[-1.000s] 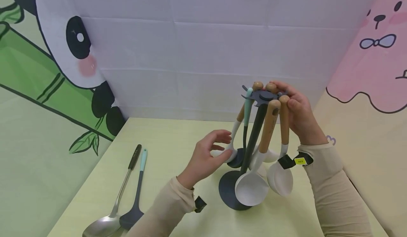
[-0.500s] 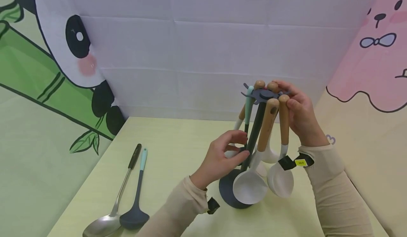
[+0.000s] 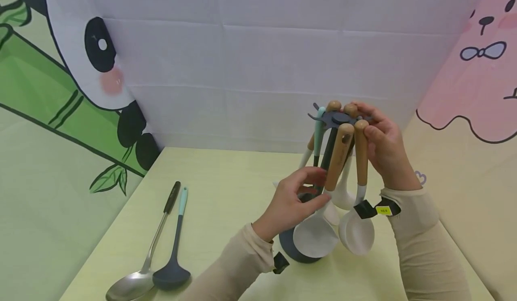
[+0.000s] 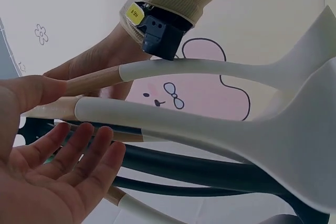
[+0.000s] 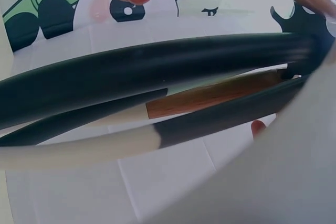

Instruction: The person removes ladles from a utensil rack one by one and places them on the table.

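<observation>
A dark utensil rack (image 3: 329,146) stands on the table with several utensils hanging from it, tilted in the view. My right hand (image 3: 383,146) grips its top from the right, thumb against the wooden handle of a white ladle (image 3: 357,233), index finger by another handle's knob. Lower down, my left hand (image 3: 296,202) is beside the front white ladle (image 3: 315,238), fingers loosely bent and apart around its neck. In the left wrist view those fingers (image 4: 84,156) show space between them and the handle. A mint-handled utensil (image 3: 319,130) hangs on the left; its head is hidden.
A steel ladle (image 3: 131,285) with a black handle and a dark ladle (image 3: 171,274) with a mint handle lie at the left of the pale table (image 3: 222,180). A white backdrop (image 3: 242,67) closes off the back, with printed cartoon figures at both sides.
My left hand has moved right, from the rack's left side to the front white ladle. The rack top has turned slightly: rear handles shifted right, the front ladle left. My right hand stays at the top.
</observation>
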`<state>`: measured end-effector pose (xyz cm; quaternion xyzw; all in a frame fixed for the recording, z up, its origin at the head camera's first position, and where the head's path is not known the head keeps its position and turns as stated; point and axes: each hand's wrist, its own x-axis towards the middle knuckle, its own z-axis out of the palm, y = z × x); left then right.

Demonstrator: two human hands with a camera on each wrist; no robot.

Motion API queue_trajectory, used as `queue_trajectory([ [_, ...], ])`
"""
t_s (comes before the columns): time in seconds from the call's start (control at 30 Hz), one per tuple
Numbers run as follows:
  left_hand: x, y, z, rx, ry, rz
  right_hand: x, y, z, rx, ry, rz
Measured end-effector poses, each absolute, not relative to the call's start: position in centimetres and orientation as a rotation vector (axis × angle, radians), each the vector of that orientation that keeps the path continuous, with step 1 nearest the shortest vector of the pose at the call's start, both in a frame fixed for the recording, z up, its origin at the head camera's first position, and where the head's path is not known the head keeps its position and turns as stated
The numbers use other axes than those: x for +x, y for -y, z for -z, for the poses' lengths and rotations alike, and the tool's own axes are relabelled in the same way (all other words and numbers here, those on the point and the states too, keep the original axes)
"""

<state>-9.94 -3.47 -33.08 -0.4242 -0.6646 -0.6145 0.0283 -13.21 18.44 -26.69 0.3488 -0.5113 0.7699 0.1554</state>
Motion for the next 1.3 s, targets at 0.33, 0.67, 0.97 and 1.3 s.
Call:
queue_trajectory([
  [0.33,-9.8,2.8,33.2,-1.207,2.101,1.921,-12.5,-17.8,26.4,0.857,1.454,-2.194],
  [0.67,-9.9,2.3,33.2,-1.111,2.087,1.917,-11.9,-17.6,26.2,0.765,1.467,-2.175],
  [0.97,-10.1,2.0,33.3,-1.017,2.123,1.918,-11.3,-17.2,26.0,0.657,1.471,-2.149],
  [1.3,-10.4,1.9,33.3,-0.986,2.135,1.879,-11.0,-16.9,25.8,0.582,1.480,-2.128],
])
